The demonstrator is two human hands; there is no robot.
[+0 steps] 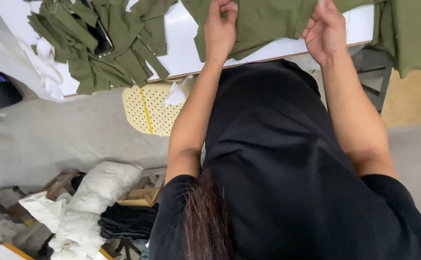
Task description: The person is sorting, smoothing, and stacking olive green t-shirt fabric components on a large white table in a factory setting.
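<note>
Matt olive cloth on a smooth white table

We see woven olive-green fabric [268, 21], matt and softly creased, lying at the near edge of the table [186, 45], whose white top looks smooth with a faint sheen and a raw wooden edge. The heap of olive strips [95, 43] near its left corner looks like the same dull cloth, around a glossy dark phone [102, 41]. Under the table edge we see a pale yellow perforated plastic seat [148, 108]. The floor [51, 135] is rough grey concrete.
</note>
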